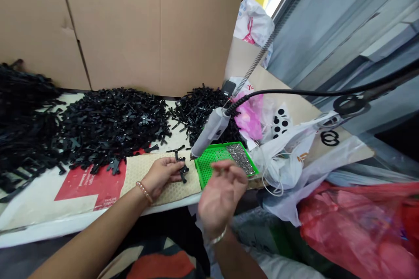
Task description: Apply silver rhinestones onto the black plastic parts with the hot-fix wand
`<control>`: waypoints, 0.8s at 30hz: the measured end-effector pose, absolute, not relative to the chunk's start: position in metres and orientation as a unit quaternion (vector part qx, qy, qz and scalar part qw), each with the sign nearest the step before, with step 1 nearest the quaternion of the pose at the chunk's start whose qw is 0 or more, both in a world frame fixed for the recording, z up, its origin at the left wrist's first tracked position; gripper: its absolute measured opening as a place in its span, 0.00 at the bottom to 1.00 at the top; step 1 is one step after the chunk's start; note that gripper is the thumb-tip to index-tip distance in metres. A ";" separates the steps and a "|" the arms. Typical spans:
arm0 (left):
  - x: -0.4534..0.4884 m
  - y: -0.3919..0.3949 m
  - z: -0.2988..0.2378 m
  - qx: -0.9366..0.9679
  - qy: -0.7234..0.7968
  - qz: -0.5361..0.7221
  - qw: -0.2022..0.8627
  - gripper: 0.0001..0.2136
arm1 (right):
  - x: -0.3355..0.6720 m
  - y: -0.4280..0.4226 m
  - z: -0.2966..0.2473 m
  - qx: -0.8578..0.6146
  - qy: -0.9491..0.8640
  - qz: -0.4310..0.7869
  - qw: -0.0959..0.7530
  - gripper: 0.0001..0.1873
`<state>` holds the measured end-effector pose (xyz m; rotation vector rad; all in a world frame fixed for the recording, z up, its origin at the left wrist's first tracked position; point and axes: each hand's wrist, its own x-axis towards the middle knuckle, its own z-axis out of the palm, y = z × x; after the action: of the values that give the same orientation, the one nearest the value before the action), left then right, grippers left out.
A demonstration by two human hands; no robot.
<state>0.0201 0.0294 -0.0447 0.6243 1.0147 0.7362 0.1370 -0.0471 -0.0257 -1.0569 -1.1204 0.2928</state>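
Note:
My left hand [163, 175] rests on a beige textured mat [144, 173] and pinches a small black plastic piece [182, 170] near the mat's right end. My right hand [221, 192] hovers in front of a green tray [209, 163], fingers loosely curled and motion-blurred; nothing clear shows in them. A grey pen-like tool [209, 131] on a black cable leans with its tip just above the black piece, between mat and tray. The tray holds a patch of tiny silvery beads [241, 157].
Big heaps of black plastic pieces [108, 124] cover the table's back and left. Cardboard sheets [131, 22] stand behind. White plastic bags [291, 152], a pink bag [250, 115] and a red bag [356, 231] crowd the right side. A black cable [327, 93] runs right.

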 end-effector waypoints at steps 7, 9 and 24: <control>0.017 0.029 -0.038 0.298 0.442 0.330 0.779 0.05 | 0.144 0.008 -0.011 -0.460 -0.535 0.276 0.653 0.32; 0.017 0.029 -0.036 0.300 0.444 0.322 0.781 0.06 | 0.144 0.016 0.000 -0.451 -0.550 0.310 0.632 0.21; 0.017 0.033 -0.038 0.266 0.501 0.291 0.770 0.10 | 0.243 0.059 -0.032 -0.477 -0.379 0.302 0.734 0.15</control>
<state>0.0173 0.0333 -0.0378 0.5777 1.0857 0.6317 0.2435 0.0585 -0.0319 -1.0479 -0.8324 0.6645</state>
